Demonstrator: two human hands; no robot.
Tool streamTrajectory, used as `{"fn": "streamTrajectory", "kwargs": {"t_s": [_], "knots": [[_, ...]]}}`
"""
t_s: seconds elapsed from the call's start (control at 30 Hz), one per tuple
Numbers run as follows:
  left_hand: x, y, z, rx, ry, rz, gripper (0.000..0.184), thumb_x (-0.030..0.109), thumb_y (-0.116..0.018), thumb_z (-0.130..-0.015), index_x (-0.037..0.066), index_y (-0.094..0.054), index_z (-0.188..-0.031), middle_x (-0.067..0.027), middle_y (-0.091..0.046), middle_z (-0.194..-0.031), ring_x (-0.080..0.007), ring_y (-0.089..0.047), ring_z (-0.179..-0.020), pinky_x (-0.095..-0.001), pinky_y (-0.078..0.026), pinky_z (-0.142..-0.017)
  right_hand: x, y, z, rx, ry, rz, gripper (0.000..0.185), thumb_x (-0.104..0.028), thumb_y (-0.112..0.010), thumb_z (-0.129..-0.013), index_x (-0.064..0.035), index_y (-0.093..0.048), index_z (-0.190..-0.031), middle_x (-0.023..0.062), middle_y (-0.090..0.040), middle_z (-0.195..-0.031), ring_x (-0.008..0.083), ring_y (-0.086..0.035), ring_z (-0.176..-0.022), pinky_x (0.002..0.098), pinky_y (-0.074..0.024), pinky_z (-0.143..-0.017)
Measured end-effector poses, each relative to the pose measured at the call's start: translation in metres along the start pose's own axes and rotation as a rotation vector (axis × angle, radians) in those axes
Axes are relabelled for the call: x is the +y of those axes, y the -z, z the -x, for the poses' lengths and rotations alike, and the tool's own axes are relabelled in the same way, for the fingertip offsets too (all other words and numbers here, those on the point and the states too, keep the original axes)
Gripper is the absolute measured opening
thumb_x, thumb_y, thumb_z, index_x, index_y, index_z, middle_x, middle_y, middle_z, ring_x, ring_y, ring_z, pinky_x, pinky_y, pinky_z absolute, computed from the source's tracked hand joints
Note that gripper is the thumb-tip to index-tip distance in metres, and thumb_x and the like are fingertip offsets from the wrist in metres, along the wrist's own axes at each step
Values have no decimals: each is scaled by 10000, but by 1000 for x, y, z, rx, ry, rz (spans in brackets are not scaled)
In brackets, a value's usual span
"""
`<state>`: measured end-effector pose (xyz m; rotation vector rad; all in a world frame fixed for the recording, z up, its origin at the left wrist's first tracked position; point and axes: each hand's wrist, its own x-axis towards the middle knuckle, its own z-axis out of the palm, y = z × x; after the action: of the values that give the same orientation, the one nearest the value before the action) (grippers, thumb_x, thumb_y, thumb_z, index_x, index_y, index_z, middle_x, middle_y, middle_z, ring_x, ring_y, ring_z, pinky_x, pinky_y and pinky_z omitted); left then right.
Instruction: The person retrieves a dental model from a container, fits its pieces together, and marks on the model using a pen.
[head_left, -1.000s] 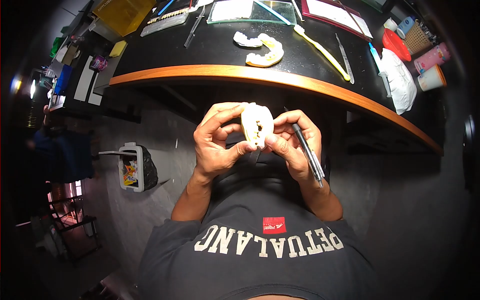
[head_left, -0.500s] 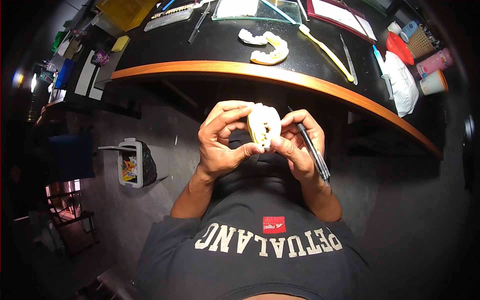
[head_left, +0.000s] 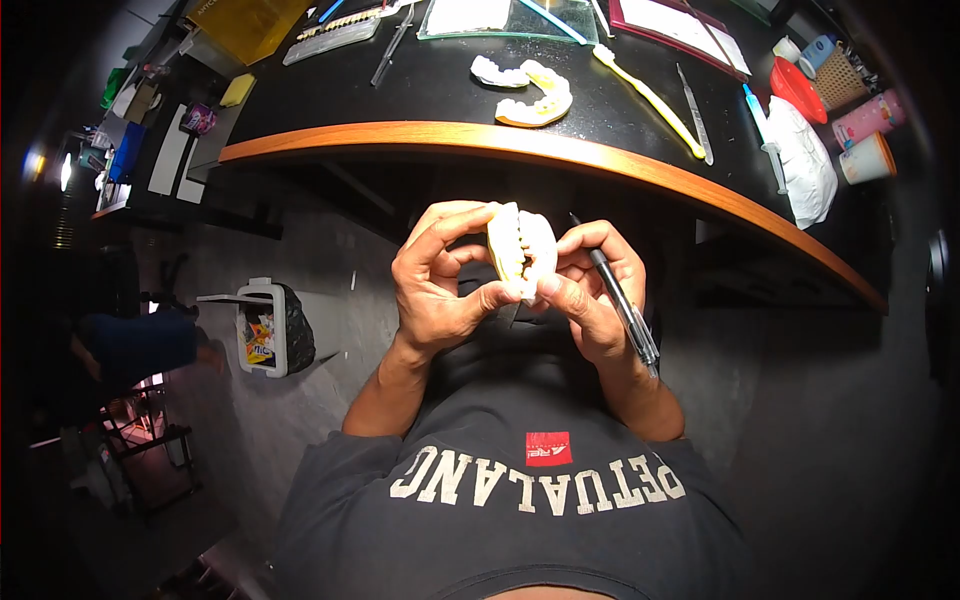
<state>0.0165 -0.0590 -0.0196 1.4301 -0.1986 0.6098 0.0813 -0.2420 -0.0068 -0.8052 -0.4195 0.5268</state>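
Below the table edge, in front of my chest, I hold a plaster dental model brightly lit and partly washed out. It shows a yellowish left half (head_left: pixel 504 250) and a whiter right half (head_left: pixel 541 238), with a dark uneven gap along the tooth rows between them. My left hand (head_left: pixel 432 280) is closed around the left side, thumb at the lower end and fingers at the top. Fingers and thumb of my right hand (head_left: pixel 598 290) pinch the right half. A black pen (head_left: pixel 625 306) with a clear end also rests in my right hand, slanting down towards the wrist.
On the black table (head_left: pixel 400 105) with its wooden edge lie a horseshoe-shaped cast (head_left: pixel 545 100), a yellow toothbrush (head_left: pixel 655 105), a scalpel (head_left: pixel 694 115), a syringe (head_left: pixel 765 135) and a white bag (head_left: pixel 805 165). A lidded bin (head_left: pixel 262 330) stands on the floor at left.
The dental model has turned in my hands, so the gap between its two halves now shows along its length. Dark clothing of another person has come into view at the far left.
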Motion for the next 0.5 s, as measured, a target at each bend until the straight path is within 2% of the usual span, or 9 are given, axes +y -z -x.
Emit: {"fn": "streamTrajectory", "kwargs": {"t_s": [0.3, 0.5], "knots": [[-3, -1, 1, -2, -23, 37, 749, 237, -978, -753, -36, -638, -1363, -187, -587, -1347, -286, -657, -1238, -409, -639, -976, 4, 0, 0, 16, 7, -15, 323, 29, -792, -920, 27, -568, -1153, 200, -742, -982, 206, -772, -846, 333, -667, -743], [-5, 3, 0, -46, -73, 57, 745, 219, -973, -760, -54, -634, -1365, -202, -585, -1352, -296, -655, -1248, -405, -630, -994, 2, 0, -1, 5, 11, -21, 324, 46, -785, -917, 31, -567, -1156, 204, -737, -995, 217, -774, -870, 351, -674, -768]]}}
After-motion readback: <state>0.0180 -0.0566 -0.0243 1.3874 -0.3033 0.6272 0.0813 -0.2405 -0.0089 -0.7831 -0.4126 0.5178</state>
